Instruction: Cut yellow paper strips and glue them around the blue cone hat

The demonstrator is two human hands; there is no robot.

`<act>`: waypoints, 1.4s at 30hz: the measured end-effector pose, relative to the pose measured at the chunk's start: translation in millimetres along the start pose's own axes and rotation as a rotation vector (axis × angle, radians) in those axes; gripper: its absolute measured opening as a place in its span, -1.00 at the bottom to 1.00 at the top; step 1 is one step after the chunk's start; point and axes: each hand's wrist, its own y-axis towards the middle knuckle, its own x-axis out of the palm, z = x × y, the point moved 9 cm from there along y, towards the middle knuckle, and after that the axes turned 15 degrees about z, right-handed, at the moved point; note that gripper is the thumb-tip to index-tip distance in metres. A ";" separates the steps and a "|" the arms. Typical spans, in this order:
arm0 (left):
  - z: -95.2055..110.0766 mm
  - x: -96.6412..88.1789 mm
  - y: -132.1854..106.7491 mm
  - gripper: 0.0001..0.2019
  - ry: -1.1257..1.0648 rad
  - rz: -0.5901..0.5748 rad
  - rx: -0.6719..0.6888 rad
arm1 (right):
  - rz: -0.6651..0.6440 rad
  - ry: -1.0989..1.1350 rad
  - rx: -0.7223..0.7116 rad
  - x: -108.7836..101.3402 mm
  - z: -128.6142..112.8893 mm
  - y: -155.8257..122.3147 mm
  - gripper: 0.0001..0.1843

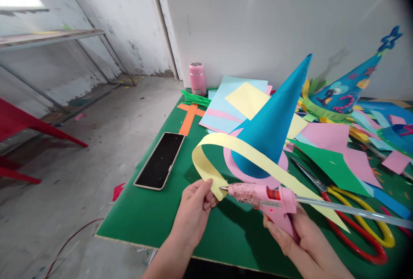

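Between the thumb and fingers of my left hand [195, 210] is one end of a yellow paper strip [201, 160]. The strip curves up and over to the right, passing in front of a blue paper cone [274, 120] with a pink paper ring [230, 163] around its base. My right hand [297, 236] is wrapped round the handle of a pink hot glue gun [277, 203]. Its metal nozzle is at the strip's held end, close to my left fingers. A clear glue stick [351, 211] sticks out of the gun's back.
A phone [161, 160] lies on the green table [129, 214], left of my hands. Scissors [348, 210] lie at the right, near coloured paper sheets [329, 135]. Farther back stand a pink flask [197, 79] and a decorated cone hat [348, 85]. Green pipe cleaners [195, 98] lie near the flask.
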 end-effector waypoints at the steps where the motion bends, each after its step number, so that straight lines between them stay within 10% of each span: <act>1: 0.0 0.0 0.3 -0.64 0.001 0.000 -0.001 | 0.011 -0.006 0.003 -2.4 1.5 0.5 -0.61; 42: -0.5 0.9 1.6 -0.65 -0.027 -0.003 -0.037 | 0.180 0.008 0.191 -20.1 17.8 -10.5 -0.54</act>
